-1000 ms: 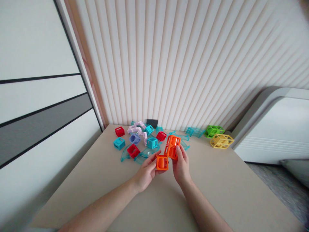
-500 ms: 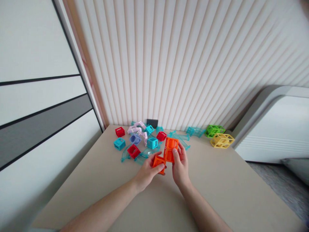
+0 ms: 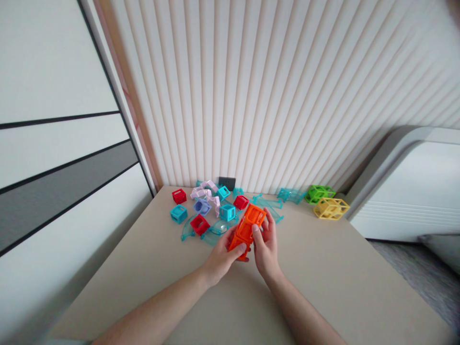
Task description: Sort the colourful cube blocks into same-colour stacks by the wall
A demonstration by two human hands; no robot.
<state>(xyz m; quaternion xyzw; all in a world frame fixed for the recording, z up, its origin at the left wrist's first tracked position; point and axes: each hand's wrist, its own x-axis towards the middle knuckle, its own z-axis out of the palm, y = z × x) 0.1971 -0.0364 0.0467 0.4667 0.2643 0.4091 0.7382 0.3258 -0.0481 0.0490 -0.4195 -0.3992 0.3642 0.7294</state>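
Both my hands hold a tilted row of orange open-frame cubes point(image 3: 247, 228) a little above the beige table point(image 3: 323, 278). My left hand point(image 3: 220, 256) grips the lower end cube from the left, thumb on its front. My right hand point(image 3: 266, 245) grips the upper cubes from the right, thumb pressed on their face. The cubes sit end to end in one line slanting up to the right.
Behind my hands lies a scatter of red cubes point(image 3: 199, 224), teal cubes point(image 3: 178, 213), lilac pieces point(image 3: 206, 194) and clear teal curved tracks point(image 3: 215, 229). A green frame cube point(image 3: 318, 193) and a yellow one point(image 3: 330, 209) stand at the back right. A ribbed wall rises behind.
My left hand brought its single orange cube up against the lower end of the pair in my right hand. The joined row has tilted up to the right.
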